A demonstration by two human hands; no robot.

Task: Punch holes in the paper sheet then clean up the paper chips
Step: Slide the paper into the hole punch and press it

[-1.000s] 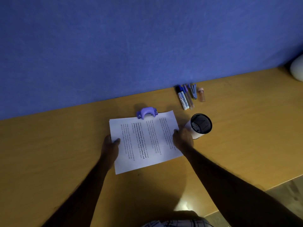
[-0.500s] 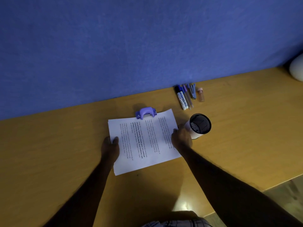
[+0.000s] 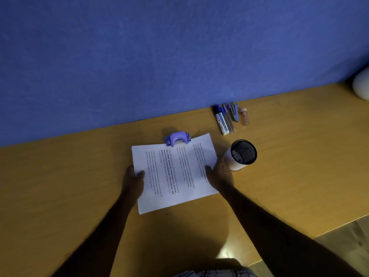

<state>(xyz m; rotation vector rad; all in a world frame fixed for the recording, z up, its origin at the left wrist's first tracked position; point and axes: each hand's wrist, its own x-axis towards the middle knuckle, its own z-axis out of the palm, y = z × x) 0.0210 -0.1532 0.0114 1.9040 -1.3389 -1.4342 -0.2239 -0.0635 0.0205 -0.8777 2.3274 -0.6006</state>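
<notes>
The paper sheet (image 3: 175, 172) lies on the tabletop (image 3: 69, 176), its far edge inside the hole punch (image 3: 177, 138). The left hand (image 3: 133, 181) and right hand (image 3: 219, 176) each grip a side edge. I judge the aligning step; next, one grip lets go and presses the punch down.

the paper sheet (image 3: 175, 172) carries printed text, bold words reading "way of living" and "around strong community bonds"; the rest too small.
</notes>
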